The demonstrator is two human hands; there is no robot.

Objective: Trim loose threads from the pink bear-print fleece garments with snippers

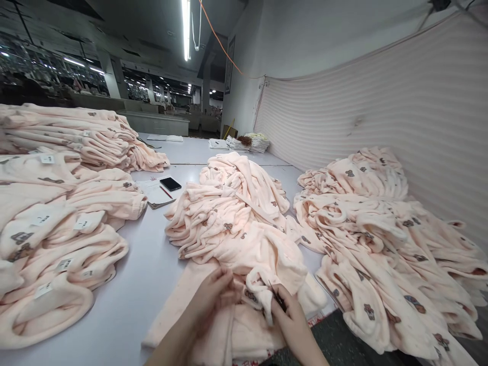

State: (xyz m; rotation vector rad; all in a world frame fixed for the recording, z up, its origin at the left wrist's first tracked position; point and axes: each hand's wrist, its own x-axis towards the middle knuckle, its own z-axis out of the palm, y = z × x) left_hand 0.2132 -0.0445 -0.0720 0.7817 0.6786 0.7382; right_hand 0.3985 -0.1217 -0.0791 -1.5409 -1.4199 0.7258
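In front of me a pale pink fleece garment [247,325] with small bear prints lies folded at the table's near edge. My right hand [292,317] is closed around small dark thread snips [279,299], with the blades pointing up beside a bunched, whitish loop of the fleece [261,287]. My left hand [213,295] is on the left of that loop, fingers bent over the garment. Its fingertips are blurred, so whether they pinch the cloth cannot be made out. Just beyond both hands rises a heap of similar pink garments [229,218].
Stacked pink garments [76,137] and labelled pieces [49,244] fill the left side. More garments [366,229] hang over the right edge. A phone [170,183] and a pen [166,192] rest on papers. Bundles of white pieces [259,143] stand at the back, beside a cloth-covered wall.
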